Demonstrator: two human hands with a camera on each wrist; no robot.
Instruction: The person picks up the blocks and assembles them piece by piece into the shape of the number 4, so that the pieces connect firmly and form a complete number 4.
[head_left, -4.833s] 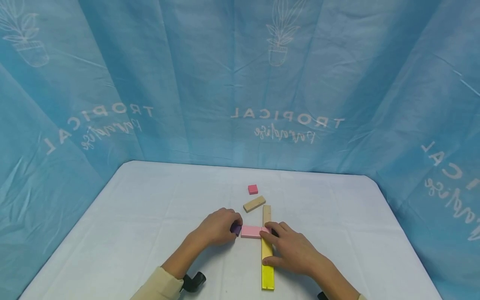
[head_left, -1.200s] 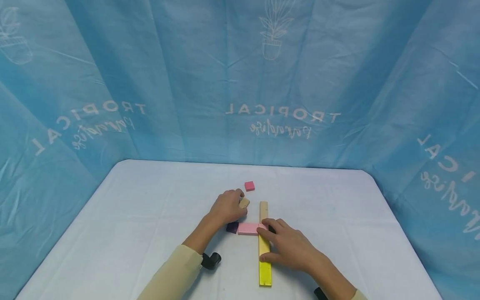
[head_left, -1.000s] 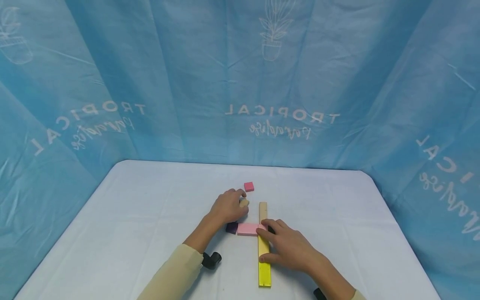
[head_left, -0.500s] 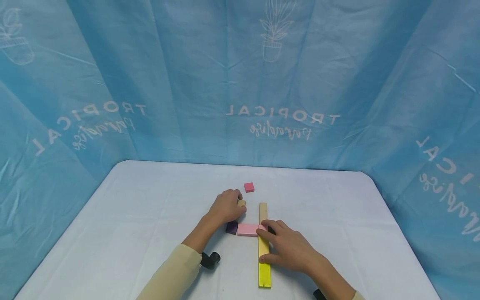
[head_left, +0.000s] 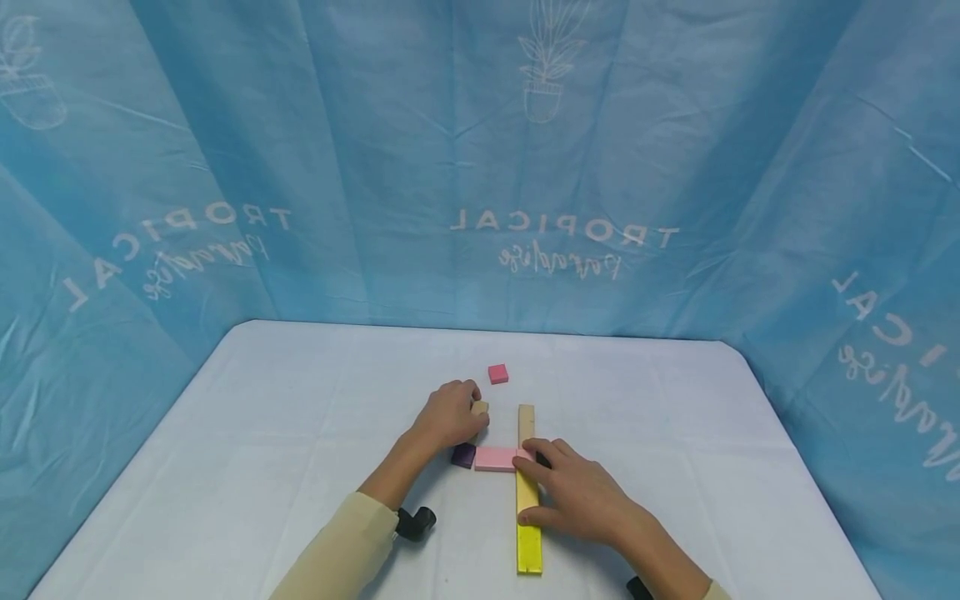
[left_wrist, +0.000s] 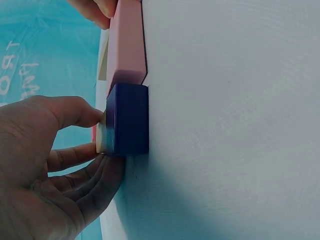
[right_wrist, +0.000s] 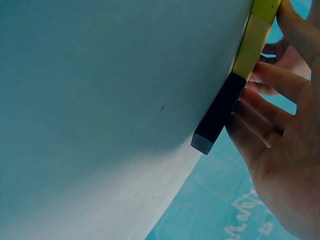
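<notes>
My left hand point(head_left: 447, 414) pinches a plain wooden block point(head_left: 480, 407) between thumb and fingers, just behind a dark purple block point(head_left: 463, 456). In the left wrist view the purple block point(left_wrist: 131, 120) hides most of that wooden block. A pink block point(head_left: 495, 459) lies end to end with the purple one and reaches a long row of blocks, wooden at the far end and bright yellow point(head_left: 529, 554) at the near end. My right hand point(head_left: 581, 496) rests its fingertips on this row where the pink meets it. Beneath those fingers sits a dark block point(right_wrist: 220, 112), mostly covered in the head view.
A small red-pink square block point(head_left: 498, 374) lies alone beyond the left hand. The white-covered table point(head_left: 300, 467) extends around the blocks. Blue printed curtain point(head_left: 420, 167) hangs behind and at both sides.
Over the earlier frames my left hand left the purple block and took hold of the slanted wooden block. Since then it has drawn that block slightly left. My right hand stays in place.
</notes>
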